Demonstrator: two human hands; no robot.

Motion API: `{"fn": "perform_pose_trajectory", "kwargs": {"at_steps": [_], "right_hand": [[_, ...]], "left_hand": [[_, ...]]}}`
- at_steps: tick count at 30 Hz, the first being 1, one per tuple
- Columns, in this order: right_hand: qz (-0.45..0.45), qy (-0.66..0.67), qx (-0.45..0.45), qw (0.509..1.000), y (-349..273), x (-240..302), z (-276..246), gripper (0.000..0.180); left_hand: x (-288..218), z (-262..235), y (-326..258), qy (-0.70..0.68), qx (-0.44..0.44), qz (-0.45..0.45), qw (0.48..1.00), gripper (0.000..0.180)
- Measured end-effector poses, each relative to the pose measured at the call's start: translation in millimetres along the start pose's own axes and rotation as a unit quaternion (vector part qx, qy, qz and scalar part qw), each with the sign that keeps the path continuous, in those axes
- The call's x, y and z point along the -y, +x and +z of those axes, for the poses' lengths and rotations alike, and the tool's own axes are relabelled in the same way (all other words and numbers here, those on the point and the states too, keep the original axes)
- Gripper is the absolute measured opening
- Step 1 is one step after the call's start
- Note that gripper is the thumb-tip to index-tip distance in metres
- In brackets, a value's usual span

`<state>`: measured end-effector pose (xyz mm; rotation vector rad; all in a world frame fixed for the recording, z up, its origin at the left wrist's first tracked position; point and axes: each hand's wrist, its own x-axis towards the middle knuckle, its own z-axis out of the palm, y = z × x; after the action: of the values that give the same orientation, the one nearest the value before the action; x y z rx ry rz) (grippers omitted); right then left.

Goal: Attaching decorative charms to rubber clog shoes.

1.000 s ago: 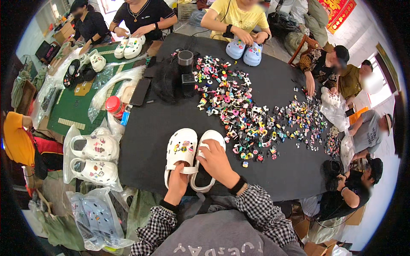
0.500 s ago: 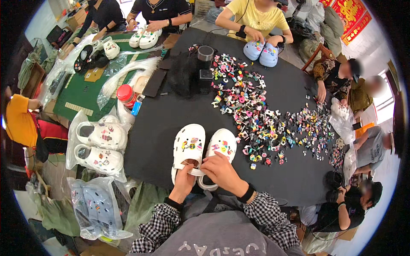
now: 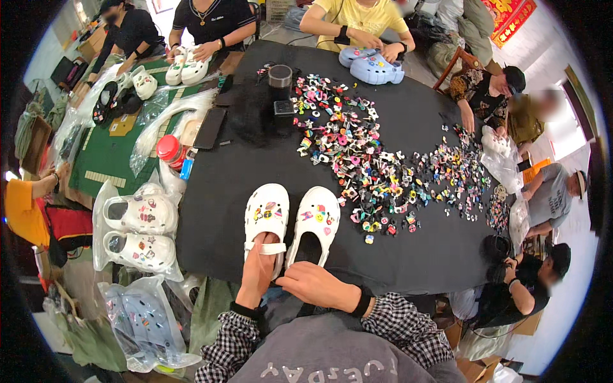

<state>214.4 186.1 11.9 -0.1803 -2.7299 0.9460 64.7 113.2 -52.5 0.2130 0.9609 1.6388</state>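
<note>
A pair of white clogs with colourful charms stands side by side on the black table (image 3: 211, 217), toes pointing away from me. My left hand (image 3: 257, 274) reaches into the opening of the left clog (image 3: 267, 214), under its heel strap (image 3: 265, 248); the fingers are partly hidden inside the shoe. At the back of the right clog (image 3: 316, 220) is my right hand (image 3: 322, 285), its fingers bent and pressed together. The fingertips lie between the two heels, and what they pinch is hidden. That clog's heel is covered by the hand.
Loose charms (image 3: 357, 153) spread across the table to the right. Bagged white clogs (image 3: 143, 214) and bagged blue clogs (image 3: 143, 319) are at left, near a red-lidded jar (image 3: 169, 150) and a phone (image 3: 209, 129). Opposite, a co-worker handles blue clogs (image 3: 373, 67); others sit around.
My right hand has left the left clog's strap and come down to the right clog's heel. My left hand has slid further into the left clog. The co-worker's blue clogs have been turned.
</note>
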Motion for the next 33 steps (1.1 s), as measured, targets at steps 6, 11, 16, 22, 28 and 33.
{"fn": "perform_pose_trajectory", "kwargs": {"at_steps": [6,11,16,22,28,33], "right_hand": [[0.007,-0.001,0.094,0.996,-11.4,-4.8,5.9,0.015],[0.013,-0.004,0.08,0.997,-11.4,-9.2,5.2,0.017],[0.019,0.01,0.089,0.996,-13.6,-17.4,-1.6,0.026],[0.026,-0.047,0.086,0.995,-8.3,-1.2,0.7,0.044],[-0.103,-0.134,0.06,0.984,0.3,21.2,25.2,0.015],[-0.118,-0.174,0.058,0.976,5.9,25.9,38.0,0.014]], "left_hand": [[-7.9,-5.8,-31.5,-0.196,-0.011,-0.005,0.98,0.055],[-1.3,-24.9,-50.3,-0.112,-0.035,-0.023,0.993,0.037],[-14.7,-13.7,-62.4,-0.019,-0.13,-0.106,0.986,0.021],[-34.4,-20.1,-77.7,0.13,-0.179,-0.089,0.971,0.019],[-64.1,2.2,-68.0,0.296,-0.252,0.17,0.906,0.022],[-77.9,42.6,-39.9,0.326,0.002,0.084,0.942,0.025]]}}
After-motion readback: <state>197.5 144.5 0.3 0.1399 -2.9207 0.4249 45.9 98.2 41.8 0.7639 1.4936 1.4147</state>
